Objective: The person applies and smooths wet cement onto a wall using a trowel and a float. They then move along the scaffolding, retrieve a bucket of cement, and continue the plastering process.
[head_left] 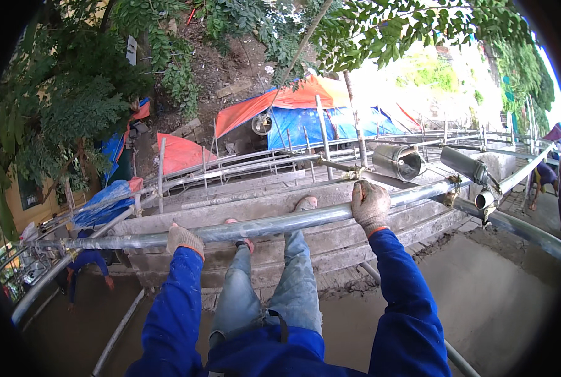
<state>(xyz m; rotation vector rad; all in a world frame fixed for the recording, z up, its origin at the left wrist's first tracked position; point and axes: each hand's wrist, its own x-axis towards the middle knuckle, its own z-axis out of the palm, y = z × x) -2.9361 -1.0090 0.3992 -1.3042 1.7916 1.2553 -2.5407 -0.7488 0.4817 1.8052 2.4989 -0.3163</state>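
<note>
My left hand (184, 239), in a pale work glove, is closed round a long galvanized steel pipe (274, 223) that crosses in front of me. Farther right, my right hand (370, 206), in a stained glove, grips the same pipe from above. Its right part meets a clamp (451, 191), near a metal bucket (396, 162) and a shorter metal cylinder (461, 164). Past the pipe, my feet (305, 205) are on grey concrete beams (337, 245).
More scaffold tubes (324, 132) surround me. Wet-looking grey concrete (481, 295) lies below. A co-worker (88, 264) bends at the left, another person (541, 176) at far right. Orange and blue tarpaulins (293, 125) and trees (73, 100) stand beyond.
</note>
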